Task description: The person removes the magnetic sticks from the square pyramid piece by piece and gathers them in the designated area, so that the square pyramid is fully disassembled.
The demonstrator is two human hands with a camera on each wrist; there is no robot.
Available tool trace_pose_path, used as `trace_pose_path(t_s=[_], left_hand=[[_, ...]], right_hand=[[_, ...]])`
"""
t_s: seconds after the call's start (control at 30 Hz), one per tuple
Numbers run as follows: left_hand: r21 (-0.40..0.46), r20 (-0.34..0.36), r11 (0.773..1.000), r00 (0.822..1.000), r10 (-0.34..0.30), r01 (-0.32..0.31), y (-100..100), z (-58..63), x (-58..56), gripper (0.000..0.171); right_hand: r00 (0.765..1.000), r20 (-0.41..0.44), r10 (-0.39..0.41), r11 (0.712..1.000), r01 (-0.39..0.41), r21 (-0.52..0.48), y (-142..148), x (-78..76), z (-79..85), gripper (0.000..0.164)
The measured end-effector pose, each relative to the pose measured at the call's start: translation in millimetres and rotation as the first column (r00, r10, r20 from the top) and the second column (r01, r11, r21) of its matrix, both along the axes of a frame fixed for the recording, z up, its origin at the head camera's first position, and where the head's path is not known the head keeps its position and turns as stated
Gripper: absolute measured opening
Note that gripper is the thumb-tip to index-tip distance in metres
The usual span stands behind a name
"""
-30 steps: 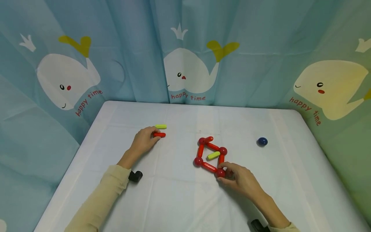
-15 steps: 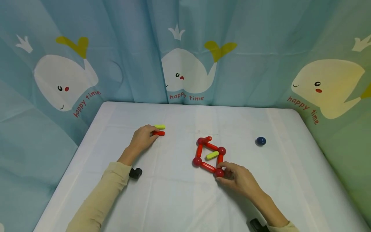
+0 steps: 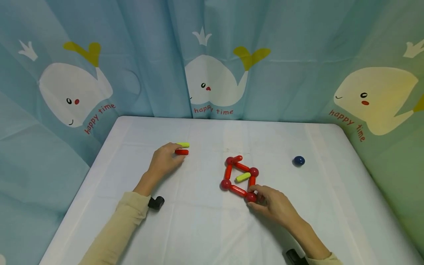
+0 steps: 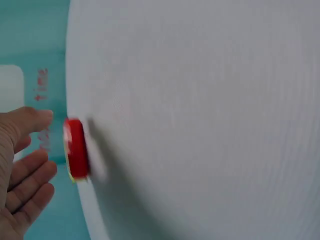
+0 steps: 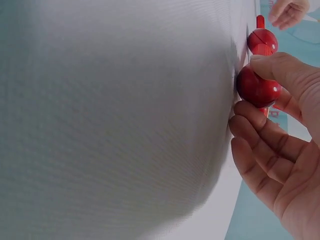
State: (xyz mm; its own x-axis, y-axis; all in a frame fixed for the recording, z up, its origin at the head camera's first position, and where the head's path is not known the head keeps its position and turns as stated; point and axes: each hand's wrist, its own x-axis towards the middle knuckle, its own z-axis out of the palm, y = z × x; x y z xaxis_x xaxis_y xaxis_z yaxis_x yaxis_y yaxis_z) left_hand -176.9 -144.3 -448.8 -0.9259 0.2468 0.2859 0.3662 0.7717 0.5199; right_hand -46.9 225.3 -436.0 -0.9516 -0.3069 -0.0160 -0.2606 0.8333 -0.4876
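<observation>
Spanning the foreground, the table [image 3: 198, 228] lay beneath the left hand [image 3: 163, 161], fingers parted, the right hand [image 3: 272, 204] and the red frame [image 3: 238, 190], whose near ball [image 3: 251, 197] the right hand pinched; a red rod [image 3: 182, 152] lay by the left hand

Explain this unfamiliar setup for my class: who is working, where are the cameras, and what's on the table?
There is no machine: someone is working bare-handed. The wide view comes from a camera worn on the head; the close views, from one on each wrist. On the white table lies a four-sided red frame of balls and sticks, with a yellow stick inside its outline. A blue ball sits to the right. The right hand pinches the frame's nearest red ball. The left hand is open near a red stick, not gripping it; another yellow stick lies just beyond.
</observation>
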Motion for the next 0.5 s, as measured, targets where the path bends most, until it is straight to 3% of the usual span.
trace_pose_path(t_s=[0.23, 0.5], left_hand=[[0.099, -0.126, 0.986, 0.984, -0.123, 0.136, 26.9, 4.8, 18.7, 0.032], [0.086, -0.135, 0.957, 0.955, -0.263, 0.275, 62.2, 5.9, 36.1, 0.032]], right_hand=[[0.998, -0.050, 0.043, 0.999, -0.043, 0.008, 2.4, 1.2, -1.6, 0.038], [0.991, -0.097, 0.095, 0.995, -0.094, 0.022, 3.3, 4.1, -1.7, 0.036]])
